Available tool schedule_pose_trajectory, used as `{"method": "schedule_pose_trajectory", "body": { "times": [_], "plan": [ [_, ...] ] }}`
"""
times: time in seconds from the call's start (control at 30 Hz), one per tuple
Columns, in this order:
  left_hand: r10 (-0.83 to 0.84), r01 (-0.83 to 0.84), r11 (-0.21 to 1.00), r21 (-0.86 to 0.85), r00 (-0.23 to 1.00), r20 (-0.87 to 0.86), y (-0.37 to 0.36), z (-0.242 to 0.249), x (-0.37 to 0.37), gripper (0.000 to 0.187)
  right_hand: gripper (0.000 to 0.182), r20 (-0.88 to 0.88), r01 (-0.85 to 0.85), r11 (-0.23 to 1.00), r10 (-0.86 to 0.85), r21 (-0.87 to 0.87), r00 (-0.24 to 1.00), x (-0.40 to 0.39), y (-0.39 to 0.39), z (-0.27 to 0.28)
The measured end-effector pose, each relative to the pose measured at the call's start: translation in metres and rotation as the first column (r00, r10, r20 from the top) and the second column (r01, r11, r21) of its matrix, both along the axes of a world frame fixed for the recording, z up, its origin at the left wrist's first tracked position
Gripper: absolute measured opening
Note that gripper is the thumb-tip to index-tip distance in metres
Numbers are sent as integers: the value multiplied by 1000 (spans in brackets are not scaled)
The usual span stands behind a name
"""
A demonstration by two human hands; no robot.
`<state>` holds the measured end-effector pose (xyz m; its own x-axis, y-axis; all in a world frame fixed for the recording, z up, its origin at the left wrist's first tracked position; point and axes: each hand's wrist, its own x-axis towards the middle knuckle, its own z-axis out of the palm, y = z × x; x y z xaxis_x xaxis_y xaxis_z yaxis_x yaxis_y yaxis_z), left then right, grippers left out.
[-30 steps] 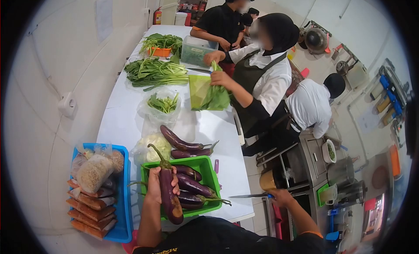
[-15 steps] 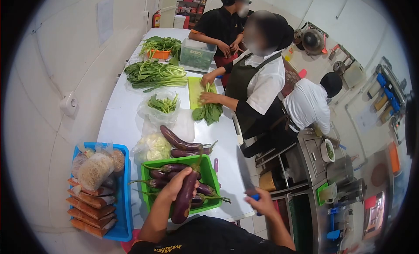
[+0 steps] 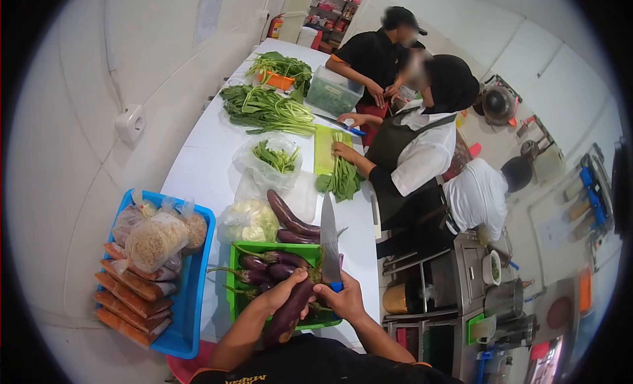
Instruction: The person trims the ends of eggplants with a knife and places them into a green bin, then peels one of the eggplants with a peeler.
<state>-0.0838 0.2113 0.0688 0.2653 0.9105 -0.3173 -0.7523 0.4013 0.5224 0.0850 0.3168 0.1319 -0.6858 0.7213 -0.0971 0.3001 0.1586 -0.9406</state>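
In my left hand (image 3: 282, 293) is a purple eggplant (image 3: 285, 322), tilted, its stem end up and away from me. My right hand (image 3: 344, 298) grips the blue handle of a large kitchen knife (image 3: 329, 235) whose broad blade points up and away. The knife is close beside the eggplant's stem end; whether its edge touches cannot be seen. Beneath both hands stands a green basket (image 3: 233, 285) with several more eggplants (image 3: 252, 276) in it. Further eggplants (image 3: 290, 216) lie on the table just beyond it.
To the left, a blue tray (image 3: 201, 278) carries bagged goods. Bagged cabbage (image 3: 254, 220), bagged cut greens (image 3: 277, 158) and leafy greens (image 3: 267, 110) line the white table (image 3: 198, 163). A co-worker (image 3: 422, 146) holds greens on a yellow-green board (image 3: 324, 150); two other people stand farther off.
My right hand has brought the knife inward from beyond the table's right edge to the eggplant. The co-worker's one hand has left the greens for a blue-handled knife. The view has shifted.
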Motion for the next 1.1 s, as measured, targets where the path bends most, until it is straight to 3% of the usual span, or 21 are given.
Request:
{"method": "schedule_pose_trajectory", "body": {
  "times": [0.03,0.17,0.33,0.53,0.63,0.83,1.1],
  "plan": [
    [13,-13,1000,3,1000,-8,0,-2,0,51,43,77,6,1000,-5,-7,997,0,1,0],
    [56,-56,998,2,996,-68,-1,6,-1,39,39,63,41,998,-38,-57,997,0,4,-8],
    [24,-23,1000,2,994,-106,0,6,1,40,32,94,27,968,-4,-249,996,7,9,-12],
    [-1,3,1000,20,995,-100,0,9,0,37,29,-38,-39,938,27,-344,999,9,2,-10],
    [-5,6,1000,14,994,-107,-1,7,2,38,28,-125,-72,856,8,-512,992,11,2,-12],
    [-51,55,997,58,996,-71,-2,6,2,42,28,-145,-41,754,-73,-656,987,12,6,-13],
    [-70,76,993,92,995,-68,-2,3,2,42,47,-191,-107,606,-76,-789,979,17,12,-6]
  ]
}}
